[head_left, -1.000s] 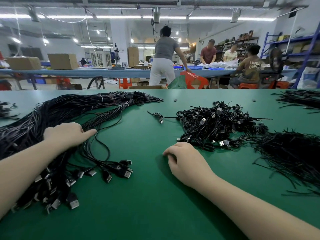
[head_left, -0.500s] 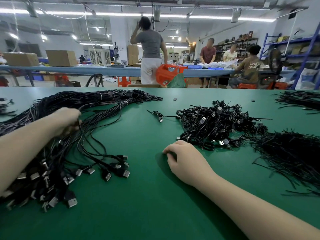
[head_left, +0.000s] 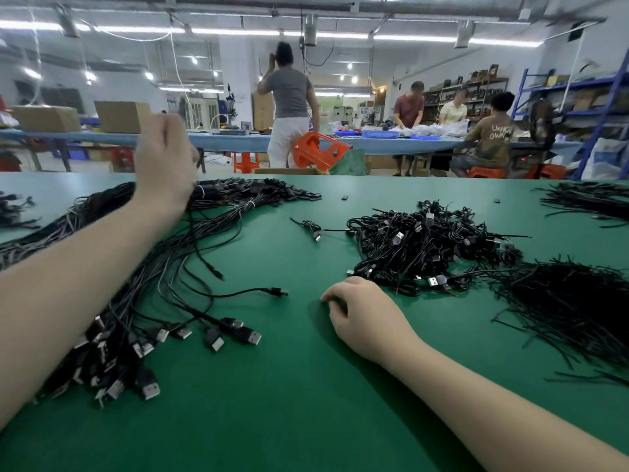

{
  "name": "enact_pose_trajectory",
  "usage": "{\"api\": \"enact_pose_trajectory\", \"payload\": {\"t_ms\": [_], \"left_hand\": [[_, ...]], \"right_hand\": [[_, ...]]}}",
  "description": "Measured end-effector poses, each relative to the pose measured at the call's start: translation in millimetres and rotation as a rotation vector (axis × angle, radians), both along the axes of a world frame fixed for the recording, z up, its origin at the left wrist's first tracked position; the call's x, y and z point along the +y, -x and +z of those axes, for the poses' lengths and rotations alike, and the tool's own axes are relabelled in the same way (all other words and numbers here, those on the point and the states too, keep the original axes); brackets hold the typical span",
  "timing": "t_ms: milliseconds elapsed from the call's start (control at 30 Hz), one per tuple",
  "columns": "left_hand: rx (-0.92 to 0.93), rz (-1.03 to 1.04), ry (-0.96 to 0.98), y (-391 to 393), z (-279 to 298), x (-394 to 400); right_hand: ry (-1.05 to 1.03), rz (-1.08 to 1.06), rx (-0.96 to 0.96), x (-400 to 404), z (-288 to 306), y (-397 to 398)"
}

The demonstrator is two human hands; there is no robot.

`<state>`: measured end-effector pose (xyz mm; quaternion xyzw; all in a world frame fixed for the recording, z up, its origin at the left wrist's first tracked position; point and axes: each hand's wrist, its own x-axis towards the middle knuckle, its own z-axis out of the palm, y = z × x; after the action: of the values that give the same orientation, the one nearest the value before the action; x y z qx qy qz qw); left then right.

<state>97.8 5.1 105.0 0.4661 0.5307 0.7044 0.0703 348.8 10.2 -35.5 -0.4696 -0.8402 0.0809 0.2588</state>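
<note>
At the left of the frame lies a long bundle of black USB cables [head_left: 143, 287] on the green table [head_left: 289, 410]. Its silver plugs fan out at the lower left. My left hand [head_left: 163, 161] is up in the air in the upper left, above the far end of that bundle. Its fingers are bunched close together, like a pinch, but the hand is blurry and I cannot tell if a cable is in it. One loose cable [head_left: 238, 295] snakes out of the bundle toward the middle of the frame. I think these cables are light, thin and floppy. They will bend, sag and catch on each other. So I would pinch just one, near its hard plug where the grip is firm, and pull slowly so the others stay down. In the lower middle my right hand [head_left: 364, 315] rests on the table, fingers loosely curled under, and I see nothing in it. Just past it, middle right, sits a tangled pile of coiled cables [head_left: 425, 247]. At the far right is a heap of thin black wires [head_left: 571, 301].
</note>
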Motion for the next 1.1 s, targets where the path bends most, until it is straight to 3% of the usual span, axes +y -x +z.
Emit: {"api": "enact_pose_trajectory", "payload": {"t_ms": [167,233,300,333,400,533,700,867,967,1100], "left_hand": [[0.247,-0.355,-0.067,-79,-6,-15],[0.285,-0.439,0.146,-107,-9,-12],[0.503,-0.481,0.514,-127,-18,-7],[0.620,-0.516,0.657,-135,-25,-5],[0.708,-0.582,0.760,-147,-38,-4],[0.552,-0.655,0.743,-139,-48,-2],[0.476,-0.810,0.871,-83,-23,-8],[0.418,-0.728,0.840,-38,-5,-15],[0.176,-0.731,0.688,-33,-2,-13],[-0.414,-0.869,0.400,-41,2,-6]], "right_hand": [[-0.098,0.025,0.034,1,-3,-1],[-0.216,0.030,0.228,-3,1,-1],[-0.331,-0.014,0.467,-7,9,-4],[-0.391,-0.048,0.530,-9,12,-6],[-0.476,-0.086,0.527,-8,14,-12],[-0.431,-0.025,0.423,1,15,-25],[-0.404,-0.163,0.510,16,14,-36],[-0.361,-0.261,0.530,20,12,-34],[-0.410,-0.231,0.506,16,11,-33],[-0.404,-0.153,0.495,6,11,-27]]}}
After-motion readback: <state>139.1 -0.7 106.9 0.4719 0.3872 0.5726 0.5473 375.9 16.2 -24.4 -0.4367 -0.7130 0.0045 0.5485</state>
